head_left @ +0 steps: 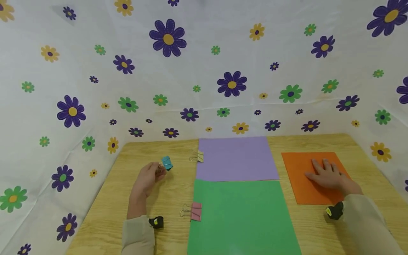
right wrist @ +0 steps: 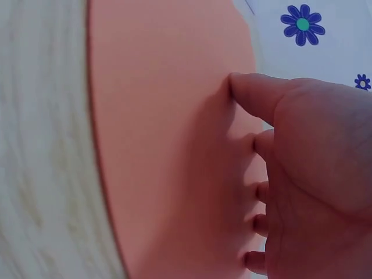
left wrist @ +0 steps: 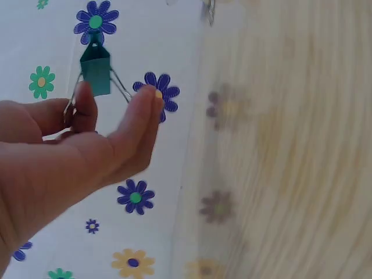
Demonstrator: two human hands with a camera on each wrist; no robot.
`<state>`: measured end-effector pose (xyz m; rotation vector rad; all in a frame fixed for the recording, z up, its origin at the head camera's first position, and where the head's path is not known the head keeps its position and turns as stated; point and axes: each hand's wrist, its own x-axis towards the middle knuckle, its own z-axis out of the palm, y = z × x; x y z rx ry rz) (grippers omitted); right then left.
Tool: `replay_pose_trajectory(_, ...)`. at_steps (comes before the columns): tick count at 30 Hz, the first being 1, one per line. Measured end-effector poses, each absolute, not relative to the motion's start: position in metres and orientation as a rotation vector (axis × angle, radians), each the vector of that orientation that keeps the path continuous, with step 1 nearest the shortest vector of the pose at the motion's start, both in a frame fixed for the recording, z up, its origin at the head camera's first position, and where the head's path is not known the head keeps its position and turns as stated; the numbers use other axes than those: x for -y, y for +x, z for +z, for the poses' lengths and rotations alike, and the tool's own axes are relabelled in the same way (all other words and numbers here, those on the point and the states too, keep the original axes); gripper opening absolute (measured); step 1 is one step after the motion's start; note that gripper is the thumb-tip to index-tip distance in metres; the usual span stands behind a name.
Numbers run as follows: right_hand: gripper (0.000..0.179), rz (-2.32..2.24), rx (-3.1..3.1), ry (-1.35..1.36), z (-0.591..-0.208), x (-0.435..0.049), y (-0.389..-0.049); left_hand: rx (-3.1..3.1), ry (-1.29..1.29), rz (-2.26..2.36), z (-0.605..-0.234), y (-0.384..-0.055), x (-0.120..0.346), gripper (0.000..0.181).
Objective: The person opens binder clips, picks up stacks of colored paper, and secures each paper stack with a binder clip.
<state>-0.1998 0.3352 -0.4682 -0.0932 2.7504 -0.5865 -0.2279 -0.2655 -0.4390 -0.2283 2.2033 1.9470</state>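
Observation:
Above the left part of the table, my left hand (head_left: 148, 179) pinches a teal binder clip (head_left: 166, 162) by its wire handles. The left wrist view shows the clip (left wrist: 96, 72) with its two handles spread between thumb and fingers. My right hand (head_left: 328, 176) rests on an orange sheet (head_left: 298, 180) at the right, its fingers spread and fingertips touching the surface. A purple sheet (head_left: 236, 159) lies in the middle with a cream binder clip (head_left: 200, 156) on its left edge. Nearer me is a green sheet (head_left: 239, 216), a pink binder clip (head_left: 196, 211) on its left edge.
The wooden table (head_left: 109, 202) carries all the sheets. A white cloth (head_left: 197, 63) printed with flowers closes off the back and both sides. The green sheet meets the purple one, while a strip of table separates both from the orange sheet.

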Motion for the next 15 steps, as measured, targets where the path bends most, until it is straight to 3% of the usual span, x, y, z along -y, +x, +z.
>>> replay_pose_trajectory(6,0.088,-0.653,-2.674,-0.096,-0.462,-0.340,-0.201,-1.591,-0.266,2.391,-0.431,-0.227,0.263,0.023)
replay_pose_trajectory(15,0.084,-0.582,-2.700,-0.106,-0.460,-0.344,-0.205,-1.225,-0.364,2.613,-0.421,-0.226,0.262,0.019)
